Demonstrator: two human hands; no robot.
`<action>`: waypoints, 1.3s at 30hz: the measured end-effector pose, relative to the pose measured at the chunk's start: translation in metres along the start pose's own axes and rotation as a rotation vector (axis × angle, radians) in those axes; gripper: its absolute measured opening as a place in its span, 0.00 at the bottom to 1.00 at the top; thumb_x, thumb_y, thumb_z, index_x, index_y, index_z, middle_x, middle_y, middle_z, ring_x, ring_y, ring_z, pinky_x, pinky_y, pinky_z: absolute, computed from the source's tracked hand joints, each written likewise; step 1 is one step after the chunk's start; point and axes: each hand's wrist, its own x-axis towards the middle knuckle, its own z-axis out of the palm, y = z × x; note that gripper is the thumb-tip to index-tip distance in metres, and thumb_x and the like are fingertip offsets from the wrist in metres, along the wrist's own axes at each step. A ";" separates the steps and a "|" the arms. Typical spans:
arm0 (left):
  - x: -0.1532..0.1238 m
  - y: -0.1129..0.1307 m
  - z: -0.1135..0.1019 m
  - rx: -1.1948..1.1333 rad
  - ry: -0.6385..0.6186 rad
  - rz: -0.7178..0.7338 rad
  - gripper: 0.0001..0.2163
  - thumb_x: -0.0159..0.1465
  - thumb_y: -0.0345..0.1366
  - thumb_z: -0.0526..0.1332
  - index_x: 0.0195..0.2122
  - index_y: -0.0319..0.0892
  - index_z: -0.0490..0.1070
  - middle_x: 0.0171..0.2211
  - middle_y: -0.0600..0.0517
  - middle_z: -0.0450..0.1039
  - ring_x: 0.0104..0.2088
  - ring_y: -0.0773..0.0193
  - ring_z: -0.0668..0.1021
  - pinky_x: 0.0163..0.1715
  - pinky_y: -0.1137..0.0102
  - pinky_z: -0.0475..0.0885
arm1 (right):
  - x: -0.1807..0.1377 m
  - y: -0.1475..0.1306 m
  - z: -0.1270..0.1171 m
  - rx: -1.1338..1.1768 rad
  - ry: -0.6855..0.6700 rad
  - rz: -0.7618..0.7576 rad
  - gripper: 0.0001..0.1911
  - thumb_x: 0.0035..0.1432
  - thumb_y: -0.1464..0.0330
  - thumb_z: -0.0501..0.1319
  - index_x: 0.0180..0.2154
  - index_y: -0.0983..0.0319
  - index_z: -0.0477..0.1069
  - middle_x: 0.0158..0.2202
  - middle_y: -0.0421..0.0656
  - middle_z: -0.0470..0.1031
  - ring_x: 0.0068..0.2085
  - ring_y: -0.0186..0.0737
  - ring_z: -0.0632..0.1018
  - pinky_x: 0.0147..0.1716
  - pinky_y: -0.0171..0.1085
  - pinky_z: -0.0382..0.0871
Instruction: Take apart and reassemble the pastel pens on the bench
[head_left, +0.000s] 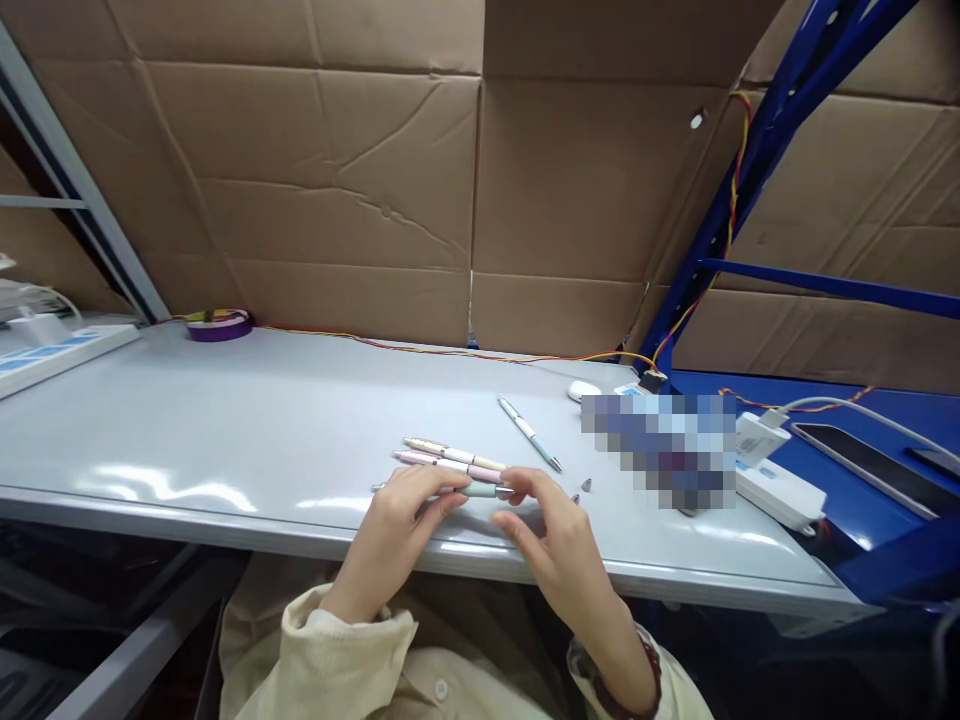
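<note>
My left hand pinches a pale green pen between thumb and fingers. It lies roughly level, low over the front of the table, its silver end pointing right. At that end is my right hand, thumb and index finger apart; whether a fingertip touches the pen I cannot tell. Just behind are a pink pen and a cream-coloured pen, side by side. Farther right a white and light blue pen lies slantwise. Two small grey cone-shaped pieces, one a pen tip, rest beside my right hand.
On the right stand a blurred-out item, a white power strip with a charger, and a phone. A purple tape roll sits at the back left. Cardboard and a blue frame post close off the back.
</note>
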 end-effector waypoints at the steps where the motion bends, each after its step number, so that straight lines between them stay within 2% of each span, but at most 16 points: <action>1: 0.000 0.000 0.000 0.011 0.003 0.000 0.06 0.64 0.35 0.55 0.39 0.48 0.71 0.38 0.55 0.75 0.40 0.61 0.74 0.40 0.68 0.69 | 0.000 0.000 0.000 0.038 -0.006 0.008 0.09 0.60 0.65 0.56 0.43 0.59 0.66 0.35 0.42 0.74 0.37 0.39 0.74 0.37 0.35 0.68; 4: 0.000 0.001 -0.001 0.022 -0.022 0.006 0.06 0.64 0.35 0.54 0.38 0.47 0.71 0.37 0.55 0.75 0.40 0.61 0.74 0.40 0.68 0.69 | -0.001 0.000 -0.001 0.058 -0.015 0.060 0.05 0.61 0.67 0.55 0.36 0.59 0.69 0.34 0.41 0.75 0.37 0.38 0.75 0.35 0.34 0.67; 7: 0.001 0.001 -0.001 0.011 -0.033 0.008 0.07 0.64 0.36 0.54 0.37 0.47 0.71 0.37 0.54 0.75 0.40 0.61 0.74 0.40 0.67 0.70 | 0.000 -0.001 -0.002 -0.020 -0.040 0.094 0.16 0.63 0.64 0.51 0.25 0.60 0.67 0.23 0.39 0.71 0.28 0.37 0.72 0.30 0.35 0.64; 9: 0.001 0.001 0.000 0.014 -0.032 0.011 0.07 0.65 0.36 0.54 0.38 0.47 0.71 0.37 0.53 0.75 0.40 0.60 0.74 0.40 0.67 0.70 | 0.001 -0.002 -0.003 -0.005 -0.055 0.102 0.15 0.63 0.63 0.51 0.27 0.60 0.68 0.24 0.39 0.71 0.28 0.37 0.71 0.30 0.35 0.63; 12: 0.001 0.000 0.000 0.033 -0.029 0.016 0.07 0.65 0.36 0.53 0.38 0.47 0.70 0.37 0.53 0.75 0.40 0.60 0.74 0.40 0.67 0.69 | 0.002 -0.002 -0.004 0.097 -0.057 0.125 0.08 0.61 0.63 0.55 0.39 0.59 0.68 0.33 0.41 0.73 0.33 0.37 0.73 0.32 0.34 0.65; 14: 0.001 0.000 0.001 0.036 -0.031 0.019 0.06 0.65 0.35 0.54 0.38 0.47 0.70 0.37 0.54 0.75 0.40 0.60 0.74 0.40 0.67 0.69 | 0.002 -0.002 -0.004 0.092 -0.061 0.140 0.07 0.61 0.64 0.55 0.34 0.60 0.68 0.31 0.40 0.73 0.33 0.37 0.73 0.31 0.34 0.65; 17: 0.000 -0.001 0.000 0.022 -0.029 0.030 0.05 0.64 0.34 0.55 0.38 0.47 0.70 0.37 0.55 0.75 0.40 0.62 0.74 0.40 0.69 0.69 | 0.001 -0.001 -0.003 0.003 -0.077 0.149 0.17 0.64 0.63 0.49 0.24 0.60 0.64 0.23 0.39 0.68 0.28 0.36 0.71 0.27 0.33 0.62; 22: 0.000 -0.001 0.000 0.029 -0.025 0.046 0.05 0.64 0.34 0.55 0.38 0.48 0.70 0.37 0.56 0.74 0.40 0.62 0.74 0.40 0.69 0.68 | 0.002 -0.002 -0.002 0.094 -0.116 0.103 0.07 0.60 0.65 0.55 0.40 0.59 0.67 0.33 0.41 0.73 0.32 0.36 0.73 0.31 0.33 0.66; 25: -0.001 0.000 0.002 0.055 -0.038 0.100 0.05 0.64 0.33 0.55 0.38 0.48 0.69 0.36 0.55 0.74 0.41 0.62 0.73 0.41 0.67 0.68 | 0.000 -0.001 -0.001 0.106 -0.108 0.080 0.05 0.60 0.68 0.55 0.37 0.59 0.68 0.35 0.41 0.74 0.34 0.37 0.74 0.32 0.33 0.67; 27: -0.002 0.002 0.004 0.104 0.067 0.140 0.05 0.64 0.33 0.56 0.40 0.49 0.68 0.40 0.54 0.72 0.48 0.59 0.70 0.48 0.63 0.64 | -0.002 0.001 -0.001 0.135 -0.036 0.071 0.04 0.60 0.69 0.56 0.37 0.59 0.69 0.34 0.42 0.74 0.34 0.38 0.74 0.32 0.34 0.68; 29: -0.002 0.006 0.006 0.110 0.301 0.094 0.08 0.63 0.35 0.57 0.44 0.50 0.66 0.49 0.52 0.66 0.56 0.56 0.63 0.55 0.58 0.57 | -0.005 0.003 -0.001 0.196 0.092 0.052 0.04 0.58 0.69 0.58 0.37 0.59 0.69 0.33 0.41 0.75 0.34 0.38 0.75 0.33 0.35 0.69; 31: -0.001 0.011 0.008 -0.048 0.532 -0.048 0.14 0.63 0.38 0.56 0.50 0.51 0.59 0.56 0.50 0.58 0.60 0.56 0.57 0.58 0.57 0.54 | -0.007 0.004 -0.003 0.281 0.213 0.020 0.04 0.57 0.71 0.59 0.37 0.58 0.69 0.34 0.41 0.75 0.36 0.38 0.75 0.36 0.36 0.70; 32: 0.001 0.013 0.009 -0.214 0.577 -0.126 0.16 0.64 0.40 0.55 0.53 0.52 0.56 0.57 0.49 0.56 0.59 0.57 0.58 0.57 0.58 0.56 | -0.008 0.004 -0.003 0.322 0.233 0.001 0.05 0.57 0.71 0.59 0.37 0.58 0.69 0.34 0.41 0.75 0.38 0.39 0.76 0.37 0.36 0.70; 34: 0.004 0.018 0.011 -0.679 0.527 -0.244 0.17 0.66 0.42 0.52 0.55 0.53 0.52 0.52 0.49 0.62 0.53 0.59 0.67 0.52 0.61 0.63 | -0.007 0.005 -0.004 0.372 0.194 -0.012 0.06 0.57 0.72 0.59 0.37 0.57 0.69 0.35 0.41 0.75 0.39 0.38 0.76 0.39 0.36 0.71; 36: 0.009 0.023 0.013 -1.198 0.436 -0.311 0.14 0.68 0.43 0.48 0.54 0.52 0.54 0.39 0.53 0.69 0.40 0.66 0.74 0.44 0.67 0.69 | -0.006 0.004 -0.004 0.370 0.089 0.020 0.06 0.57 0.71 0.59 0.38 0.57 0.69 0.35 0.41 0.75 0.39 0.38 0.77 0.38 0.35 0.71; 39: 0.016 0.028 0.016 -1.774 0.429 -0.388 0.15 0.69 0.45 0.43 0.43 0.42 0.63 0.22 0.58 0.60 0.24 0.73 0.70 0.36 0.72 0.70 | -0.003 0.001 -0.002 0.285 -0.055 0.064 0.05 0.57 0.70 0.59 0.37 0.58 0.69 0.35 0.41 0.75 0.37 0.39 0.77 0.36 0.35 0.71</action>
